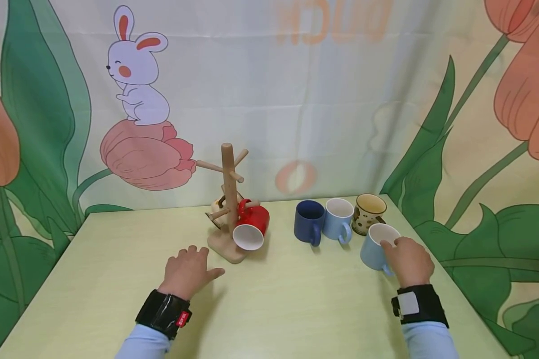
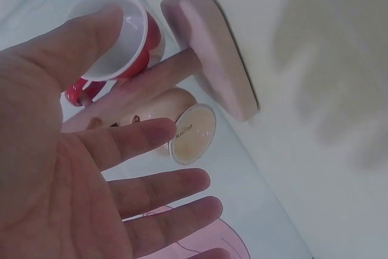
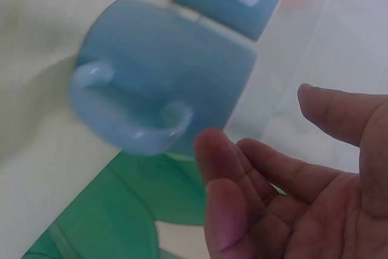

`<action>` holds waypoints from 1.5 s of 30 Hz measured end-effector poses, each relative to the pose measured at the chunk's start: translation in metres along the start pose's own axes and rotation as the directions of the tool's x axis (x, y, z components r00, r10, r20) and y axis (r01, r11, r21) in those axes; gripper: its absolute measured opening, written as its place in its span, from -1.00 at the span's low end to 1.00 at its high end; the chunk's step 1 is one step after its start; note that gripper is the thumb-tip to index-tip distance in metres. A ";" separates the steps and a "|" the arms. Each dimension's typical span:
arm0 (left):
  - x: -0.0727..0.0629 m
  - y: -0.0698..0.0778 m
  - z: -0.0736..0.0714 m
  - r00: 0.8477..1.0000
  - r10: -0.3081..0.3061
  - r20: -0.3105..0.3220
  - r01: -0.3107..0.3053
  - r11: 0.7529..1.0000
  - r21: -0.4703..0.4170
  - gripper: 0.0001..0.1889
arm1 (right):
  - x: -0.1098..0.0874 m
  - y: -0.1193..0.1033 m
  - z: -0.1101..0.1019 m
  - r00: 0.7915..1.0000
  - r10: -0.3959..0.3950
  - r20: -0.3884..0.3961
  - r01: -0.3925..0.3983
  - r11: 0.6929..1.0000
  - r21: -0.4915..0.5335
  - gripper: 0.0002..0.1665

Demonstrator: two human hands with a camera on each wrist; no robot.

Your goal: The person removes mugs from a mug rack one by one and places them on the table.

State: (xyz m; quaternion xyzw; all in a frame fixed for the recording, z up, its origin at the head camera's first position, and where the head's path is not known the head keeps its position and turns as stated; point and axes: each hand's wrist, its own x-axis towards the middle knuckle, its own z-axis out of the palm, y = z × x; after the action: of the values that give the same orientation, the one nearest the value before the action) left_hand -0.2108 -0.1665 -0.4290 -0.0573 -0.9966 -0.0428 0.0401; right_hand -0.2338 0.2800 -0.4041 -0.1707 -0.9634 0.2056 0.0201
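My right hand is right at the rim of a light blue mug standing upright. In the right wrist view its thumb is well apart from the loosely bent fingers, which are close to the rim; the mug handle points away from the palm. My left hand hovers over the table with spread fingers, holding nothing, in front of a wooden mug tree. A red mug hangs tilted from a lower peg of this tree, its white inside facing forward. Behind the post hangs a cream mug, partly hidden.
Close behind the right hand's mug stand a dark blue mug, another light blue mug and a spotted cream mug. A printed curtain runs along the back edge of the pale table.
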 end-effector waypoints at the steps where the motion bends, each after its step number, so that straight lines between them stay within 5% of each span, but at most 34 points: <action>1: 0.001 -0.001 -0.001 1.000 -0.003 -0.001 0.003 1.000 -0.001 -0.30 | -0.001 -0.004 0.000 1.000 -0.013 0.002 0.013 1.000 -0.007 -0.36; 14: 0.014 -0.007 -0.014 1.000 -0.028 -0.015 0.027 1.000 -0.010 -0.26 | -0.015 -0.052 0.024 0.970 -0.240 -0.034 0.238 0.970 -0.037 -0.47; 19: 0.020 -0.009 -0.018 0.999 -0.031 -0.045 0.030 0.999 -0.026 -0.25 | -0.021 -0.077 0.040 0.927 -0.374 -0.043 0.371 0.927 -0.060 -0.52; 30: 0.037 -0.011 -0.029 0.998 -0.034 -0.046 0.030 0.997 -0.077 -0.22 | -0.020 -0.142 0.073 0.814 -0.564 0.140 0.576 0.815 -0.067 -0.57; 36: 0.047 -0.009 -0.036 0.998 -0.020 -0.057 0.015 0.996 -0.090 -0.23 | -0.015 -0.170 0.083 0.806 -0.565 0.175 0.582 0.811 -0.060 -0.55; 45: 0.062 -0.005 -0.043 0.999 -0.025 -0.039 0.021 0.995 -0.095 -0.39 | -0.002 -0.210 0.089 0.826 -0.539 0.164 0.550 0.834 -0.028 -0.49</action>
State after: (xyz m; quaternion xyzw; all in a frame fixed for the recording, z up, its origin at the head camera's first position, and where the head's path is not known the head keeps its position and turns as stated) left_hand -0.2694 -0.1685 -0.3811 -0.0468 -0.9931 -0.0915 0.0567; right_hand -0.3092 0.0650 -0.4014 0.1265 -0.9777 0.1677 -0.0006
